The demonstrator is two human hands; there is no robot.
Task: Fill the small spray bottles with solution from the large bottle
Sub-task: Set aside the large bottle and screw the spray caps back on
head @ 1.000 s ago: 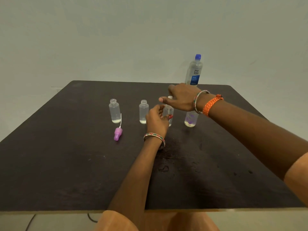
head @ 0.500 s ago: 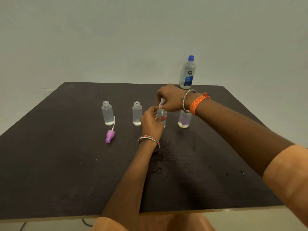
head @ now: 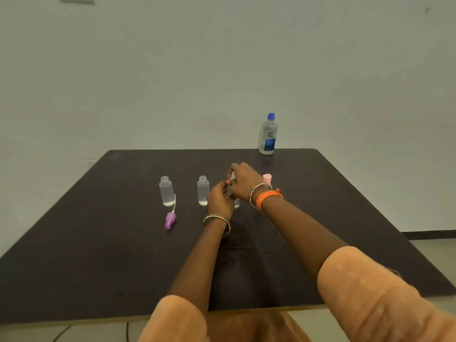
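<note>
Two small clear bottles stand uncapped on the dark table [head: 98, 255]: the left one [head: 166, 191] and the middle one [head: 203, 191], each with a little liquid at the bottom. A third small bottle [head: 237, 203] is mostly hidden between my hands. My left hand [head: 219, 199] grips its body. My right hand [head: 243, 180] pinches its white top from above. Behind my right wrist shows the pink cap of a fourth small bottle [head: 267, 178]. The large solution bottle [head: 268, 135], blue cap on, stands at the far edge.
A purple spray cap [head: 170, 219] with its white tube lies on the table in front of the left bottle. A pale wall rises behind the table. Floor and a dark cable show below the near edge.
My view has tilted up, so everything sits lower in the frame. Both hands stay on the third small bottle, and the right hand has closed over its top.
</note>
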